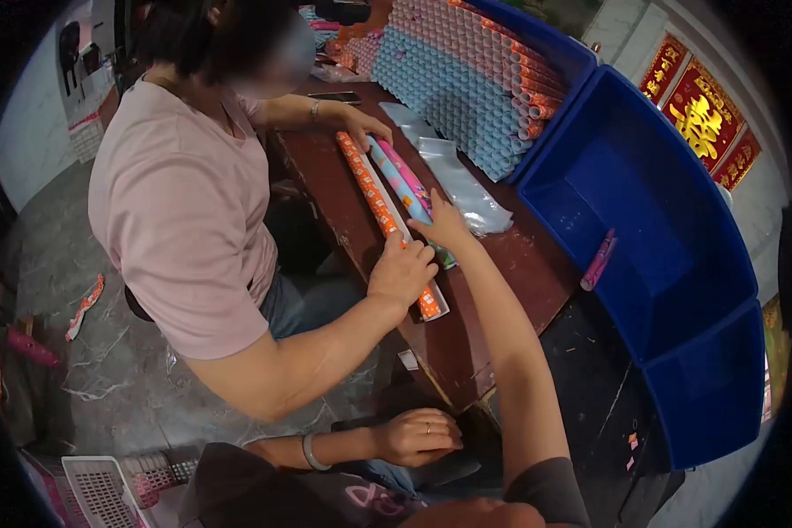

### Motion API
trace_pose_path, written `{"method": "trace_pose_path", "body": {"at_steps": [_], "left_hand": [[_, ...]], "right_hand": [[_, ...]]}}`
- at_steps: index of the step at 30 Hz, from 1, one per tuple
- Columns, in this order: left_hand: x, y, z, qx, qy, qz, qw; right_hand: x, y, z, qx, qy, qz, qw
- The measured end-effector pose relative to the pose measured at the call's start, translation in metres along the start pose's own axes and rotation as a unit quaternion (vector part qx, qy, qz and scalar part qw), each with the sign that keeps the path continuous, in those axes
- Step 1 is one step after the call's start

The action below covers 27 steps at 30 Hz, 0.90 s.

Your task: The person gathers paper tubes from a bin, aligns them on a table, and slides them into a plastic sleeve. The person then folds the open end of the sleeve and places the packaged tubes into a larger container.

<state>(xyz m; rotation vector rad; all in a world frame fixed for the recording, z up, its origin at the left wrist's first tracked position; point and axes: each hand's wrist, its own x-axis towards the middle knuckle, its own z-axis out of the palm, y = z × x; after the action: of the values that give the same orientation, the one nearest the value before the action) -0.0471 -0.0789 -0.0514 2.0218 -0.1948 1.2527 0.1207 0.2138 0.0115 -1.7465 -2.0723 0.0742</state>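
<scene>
My right hand (446, 223) reaches across the table, its thumb and fingers round the near part of a pink and light blue patterned roll (398, 173). Close to my lap, my left hand (420, 437) rests with curled fingers and nothing visible in it. Beside the pink and blue roll lies an orange roll with white print (371, 189), along a white strip. A co-worker's hand (402, 271) presses on the orange roll's near part, and their other hand (367, 126) touches the far ends. Something green shows partly under my right hand.
Clear plastic sleeves (453, 172) lie right of the rolls on the brown table (519, 273). Behind them, many blue, pink and orange tubes (458, 79) are stacked. Blue bins (678, 220) stand at the right, one with a pink roll (599, 260). A white basket (97, 493) is lower left.
</scene>
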Motion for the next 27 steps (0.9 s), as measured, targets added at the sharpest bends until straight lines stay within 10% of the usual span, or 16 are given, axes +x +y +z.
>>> {"method": "trace_pose_path", "body": {"at_steps": [27], "left_hand": [[0.000,-0.020,-0.035,0.037,0.094,-0.072,0.992]], "right_hand": [[-0.027,-0.005,0.001,0.055,0.059,0.000,0.997]]}}
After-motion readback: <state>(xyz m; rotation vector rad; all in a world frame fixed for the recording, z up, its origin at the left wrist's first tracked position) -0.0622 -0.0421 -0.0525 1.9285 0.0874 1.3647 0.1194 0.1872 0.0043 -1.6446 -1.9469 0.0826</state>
